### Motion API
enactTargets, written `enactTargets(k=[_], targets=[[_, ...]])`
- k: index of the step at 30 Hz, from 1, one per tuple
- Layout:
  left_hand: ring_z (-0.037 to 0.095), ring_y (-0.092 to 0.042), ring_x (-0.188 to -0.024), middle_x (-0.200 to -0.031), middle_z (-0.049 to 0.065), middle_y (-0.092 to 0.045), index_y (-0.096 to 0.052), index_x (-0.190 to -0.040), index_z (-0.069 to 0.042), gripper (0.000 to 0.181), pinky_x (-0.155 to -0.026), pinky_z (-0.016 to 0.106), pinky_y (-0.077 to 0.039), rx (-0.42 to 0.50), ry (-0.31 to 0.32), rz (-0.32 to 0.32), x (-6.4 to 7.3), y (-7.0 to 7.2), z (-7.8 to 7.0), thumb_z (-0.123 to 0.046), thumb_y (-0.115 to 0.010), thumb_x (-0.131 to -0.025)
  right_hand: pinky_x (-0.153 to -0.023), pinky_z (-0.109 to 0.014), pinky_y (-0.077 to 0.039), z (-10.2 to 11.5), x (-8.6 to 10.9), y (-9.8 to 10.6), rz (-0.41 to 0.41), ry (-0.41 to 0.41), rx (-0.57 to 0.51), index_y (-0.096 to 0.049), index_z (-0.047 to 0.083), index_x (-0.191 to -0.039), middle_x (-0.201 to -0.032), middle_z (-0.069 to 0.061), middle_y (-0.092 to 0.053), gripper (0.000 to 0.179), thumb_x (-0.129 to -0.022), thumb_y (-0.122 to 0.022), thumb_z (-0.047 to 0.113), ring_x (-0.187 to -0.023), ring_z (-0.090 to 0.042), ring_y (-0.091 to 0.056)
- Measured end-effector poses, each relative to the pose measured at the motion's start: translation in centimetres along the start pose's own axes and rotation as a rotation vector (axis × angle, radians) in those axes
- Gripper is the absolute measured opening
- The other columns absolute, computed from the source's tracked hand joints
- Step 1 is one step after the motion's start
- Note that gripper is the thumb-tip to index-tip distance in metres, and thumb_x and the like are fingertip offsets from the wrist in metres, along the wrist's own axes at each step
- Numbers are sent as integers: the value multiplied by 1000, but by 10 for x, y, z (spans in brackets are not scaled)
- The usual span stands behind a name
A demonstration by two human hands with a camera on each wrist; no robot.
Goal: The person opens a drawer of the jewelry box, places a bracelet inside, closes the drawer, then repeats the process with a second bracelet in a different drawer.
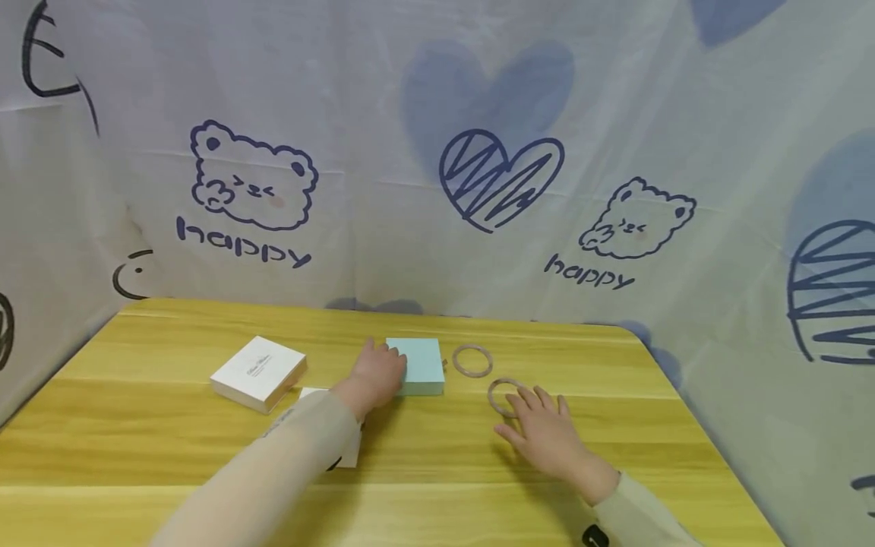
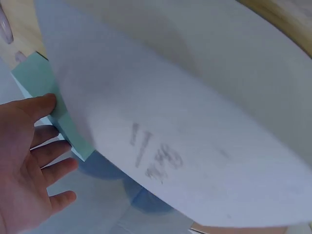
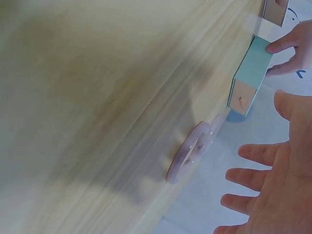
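Observation:
A light teal box (image 1: 415, 365) lies toward the back middle of the table. My left hand (image 1: 380, 372) is at its left end; in the left wrist view the thumb and index finger pinch the box (image 2: 39, 78), while the other fingers spread away. A brown end with a small pull tab shows on the box (image 3: 242, 97) in the right wrist view. To its right lie two pale purple bangles, a far one (image 1: 472, 361) and a nearer one (image 1: 494, 404). Over the nearer bangle's edge my right hand (image 1: 547, 437) hovers, fingers spread, holding nothing; contact cannot be told.
A white box (image 1: 258, 372) with printed lettering sits at the left. Another white box (image 1: 350, 452) is partly hidden under the left sleeve (image 1: 273, 471). Behind the wooden table (image 1: 424, 509) hangs a printed curtain (image 1: 369, 175).

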State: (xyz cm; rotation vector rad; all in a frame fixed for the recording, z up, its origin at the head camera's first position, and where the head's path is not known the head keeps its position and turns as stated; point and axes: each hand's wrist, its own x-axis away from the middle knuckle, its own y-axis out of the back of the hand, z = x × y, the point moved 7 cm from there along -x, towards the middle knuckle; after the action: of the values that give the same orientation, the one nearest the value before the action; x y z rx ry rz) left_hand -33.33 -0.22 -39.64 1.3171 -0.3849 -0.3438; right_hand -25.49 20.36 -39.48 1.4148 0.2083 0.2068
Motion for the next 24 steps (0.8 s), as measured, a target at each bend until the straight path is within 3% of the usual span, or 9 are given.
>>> enactTargets(k=[5,10,13,17,20,24], targets=[[29,-52,-119,-126,10,-58,-56,-124,-6,39,-108,51,-31,95,22,32,-2,-4,7,-28,-57,-93,-103,-71,-20,0,1,-3,3,4,-16,-48,4,-134,-142,-21,-42,55,-93,-53,41,-131,-49,-34],[34,-44,-129,-140,16,-47,-46,-136,-2,55,-108,55,-30,301,12,56,7,-7,23,-35,-57,-93,-103,-71,-21,-1,2,-5,-14,8,-22,-48,5,-134,-142,-22,-42,56,-92,-54,41,-130,-49,-34],[37,-41,-131,-141,20,-44,-42,-138,1,62,-107,55,-32,437,-21,77,22,-9,36,-39,-54,-93,-103,-71,-21,-2,3,-6,-20,8,-25,-49,5,-133,-141,-22,-42,55,-92,-54,41,-130,-50,-34],[40,-36,-133,-144,22,-40,-37,-141,1,78,-107,54,-32,569,-69,158,48,-12,50,-49,-60,-86,-103,-71,-22,-5,3,-7,-27,5,-26,-49,5,-133,-141,-23,-42,54,-92,-54,40,-130,-50,-34],[43,-33,-134,-146,23,-36,-33,-143,0,94,-107,57,-30,585,-98,207,68,-14,57,-52,-71,-75,-103,-70,-21,-6,2,-7,-29,7,-28,-49,5,-133,-142,-23,-41,54,-92,-54,40,-130,-50,-34],[46,-32,-132,-145,24,-35,-30,-143,2,105,-104,60,-30,579,-110,259,85,-19,61,-44,-82,-64,-103,-70,-22,-5,0,-7,-35,12,-28,-49,5,-132,-142,-23,-41,54,-92,-55,40,-130,-50,-34]])
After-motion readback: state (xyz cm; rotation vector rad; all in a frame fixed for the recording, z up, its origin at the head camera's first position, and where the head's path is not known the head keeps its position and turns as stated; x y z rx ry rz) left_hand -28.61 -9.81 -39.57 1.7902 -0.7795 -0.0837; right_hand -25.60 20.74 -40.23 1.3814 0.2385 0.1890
